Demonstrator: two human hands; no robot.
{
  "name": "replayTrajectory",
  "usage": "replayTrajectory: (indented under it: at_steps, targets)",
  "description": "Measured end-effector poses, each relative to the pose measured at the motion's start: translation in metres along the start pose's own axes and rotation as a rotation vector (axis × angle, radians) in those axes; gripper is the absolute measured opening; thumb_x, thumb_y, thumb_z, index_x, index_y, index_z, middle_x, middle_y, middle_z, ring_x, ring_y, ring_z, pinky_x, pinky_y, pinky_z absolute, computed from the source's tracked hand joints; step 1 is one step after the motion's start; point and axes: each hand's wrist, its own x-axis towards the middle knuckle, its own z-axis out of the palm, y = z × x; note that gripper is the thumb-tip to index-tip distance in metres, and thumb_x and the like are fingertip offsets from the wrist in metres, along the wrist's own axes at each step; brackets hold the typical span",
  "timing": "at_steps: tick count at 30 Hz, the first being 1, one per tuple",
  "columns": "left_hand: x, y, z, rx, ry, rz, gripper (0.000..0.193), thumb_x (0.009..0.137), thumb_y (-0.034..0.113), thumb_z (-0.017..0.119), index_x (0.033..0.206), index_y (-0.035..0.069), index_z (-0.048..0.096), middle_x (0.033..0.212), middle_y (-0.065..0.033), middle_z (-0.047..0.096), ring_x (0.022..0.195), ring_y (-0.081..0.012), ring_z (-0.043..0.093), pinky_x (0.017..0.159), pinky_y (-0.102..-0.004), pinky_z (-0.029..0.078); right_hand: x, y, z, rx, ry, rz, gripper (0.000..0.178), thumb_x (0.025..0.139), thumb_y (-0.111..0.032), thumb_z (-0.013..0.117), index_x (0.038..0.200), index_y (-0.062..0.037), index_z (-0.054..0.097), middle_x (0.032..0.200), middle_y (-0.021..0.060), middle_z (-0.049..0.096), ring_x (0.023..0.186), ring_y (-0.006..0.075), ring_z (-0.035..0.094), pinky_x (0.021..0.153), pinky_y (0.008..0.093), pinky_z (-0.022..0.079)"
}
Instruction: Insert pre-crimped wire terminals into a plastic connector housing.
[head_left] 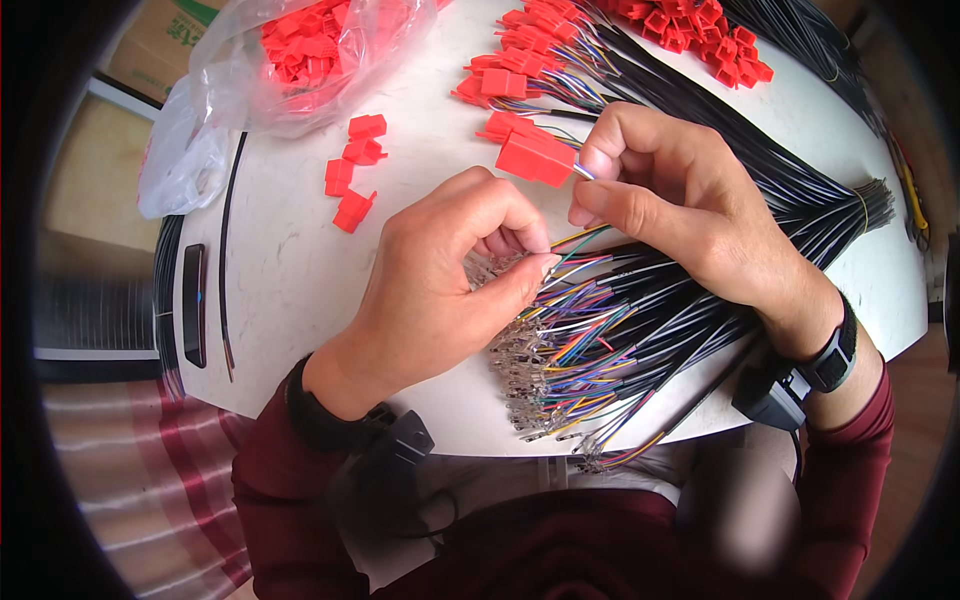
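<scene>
My right hand (690,200) pinches thin wires just behind a red plastic connector housing (536,158), which points left over the table. Lower and to the left, my left hand (430,270) has thumb and forefinger closed on the end of a thin wire (580,238); yellow and green strands run there. The wire's tip is hidden by the fingers. Below both hands lies a thick bundle of black cables (670,300), its coloured wire ends (570,330) fanning left to clear-sleeved terminals (525,375).
Several loose red housings (338,177) lie on the white table (285,270). A clear plastic bag (230,75) holds more at far left. Cables fitted with red housings (530,45) lie at the back. A dark phone-like slab (194,305) rests by the left edge.
</scene>
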Motion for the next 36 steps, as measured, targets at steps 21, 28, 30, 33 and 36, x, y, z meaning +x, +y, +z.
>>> replayTrajectory:
  at_steps: [21,28,30,33,36]
  targets:
    - [-0.0031,0.0062,-0.0036,-0.078,-0.026,-0.086,0.012,0.082,0.0,0.067,0.091,0.001,0.06,0.083,-0.0002,0.06,0.074,-0.0056,0.051,0.069,-0.022,0.042,0.0037,-0.0038,-0.0031,0.083,0.104,0.022,0.008,0.091,-0.008,0.057,0.09,-0.0003,0.055,0.083,0.0031,0.061,0.083,0.01,0.062,0.077,0.0246,0.049]
    - [-0.0019,0.0058,-0.0044,-0.22,-0.035,-0.163,0.015,0.085,-0.004,0.06,0.1,-0.002,0.058,0.09,-0.0026,0.06,0.079,-0.0062,0.053,0.073,-0.0224,0.043,0.0027,-0.0046,-0.0017,0.088,0.104,0.04,0.01,0.091,-0.01,0.057,0.089,-0.0009,0.055,0.083,0.0036,0.062,0.083,0.01,0.061,0.078,0.0242,0.048]
    - [-0.0015,0.0058,-0.0048,-0.247,-0.025,-0.17,0.017,0.085,-0.005,0.058,0.101,-0.002,0.058,0.09,-0.0028,0.06,0.08,-0.0062,0.053,0.074,-0.0224,0.043,0.0024,-0.0046,-0.0021,0.068,0.095,0.038,0.01,0.091,-0.01,0.057,0.089,-0.0009,0.054,0.083,0.0039,0.062,0.083,0.01,0.061,0.078,0.0242,0.048]
    - [-0.0017,0.004,-0.006,-0.197,-0.057,-0.142,0.018,0.085,-0.005,0.057,0.102,-0.003,0.058,0.092,-0.0031,0.06,0.08,-0.0066,0.054,0.073,-0.0229,0.043,0.0023,-0.0022,-0.0022,0.057,0.08,0.004,0.009,0.092,-0.009,0.057,0.089,-0.0009,0.054,0.083,0.0048,0.063,0.083,0.0101,0.061,0.079,0.0243,0.048]
    - [-0.0024,0.0046,-0.0073,-0.2,-0.052,-0.125,0.016,0.084,-0.004,0.059,0.1,-0.002,0.059,0.092,-0.0038,0.06,0.081,-0.007,0.054,0.073,-0.0229,0.043,0.0021,-0.0024,-0.0018,0.055,0.081,0.001,0.009,0.092,-0.009,0.057,0.089,-0.0007,0.054,0.084,0.0055,0.064,0.084,0.0103,0.061,0.079,0.0244,0.048]
